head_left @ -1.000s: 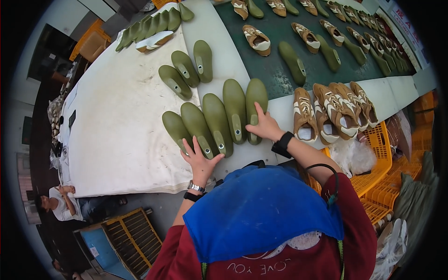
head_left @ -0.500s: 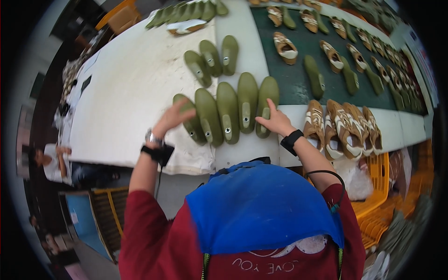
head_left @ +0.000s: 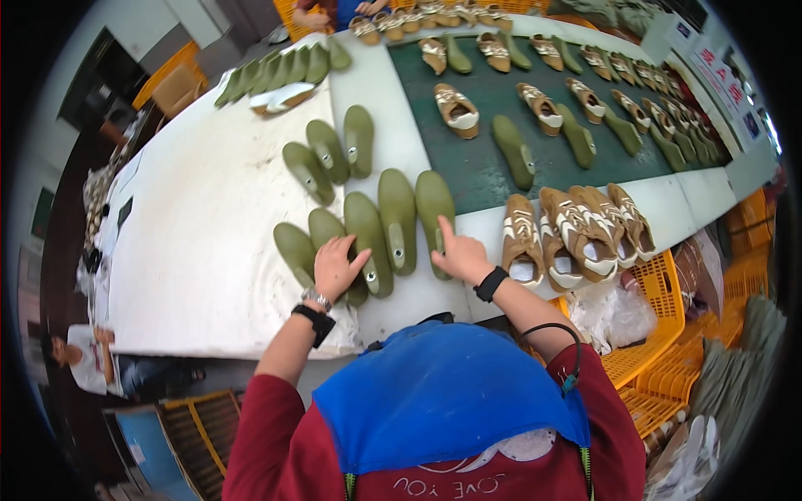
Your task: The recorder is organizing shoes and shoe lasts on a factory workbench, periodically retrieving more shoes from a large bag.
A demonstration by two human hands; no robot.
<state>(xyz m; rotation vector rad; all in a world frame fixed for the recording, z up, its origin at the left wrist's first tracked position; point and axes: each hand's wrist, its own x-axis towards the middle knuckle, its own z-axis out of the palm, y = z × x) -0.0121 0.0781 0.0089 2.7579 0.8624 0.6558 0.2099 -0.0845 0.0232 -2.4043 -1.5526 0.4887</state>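
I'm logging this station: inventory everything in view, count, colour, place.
Front lasts: five, green, at hands
Other lasts: many, green, table and mat
Near sneakers: about five, brown-white, right
Other sneakers: many, brown-white, mat, table
Mat: one, green, upper right
Table: one, white, centre
Crates: several, yellow, right
Plastic bagging: some, clear, in crate
Chair: one, brown, upper left
Other people: at least two, white-clad left, blue-clad top
Apron: one, blue, worn
Left hand: one, on front last
Right hand: one, on rightmost front last

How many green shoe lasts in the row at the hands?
5: leftmost last, second last under the left hand, middle last, fourth last, rightmost last at the right hand. None seems fully hidden.
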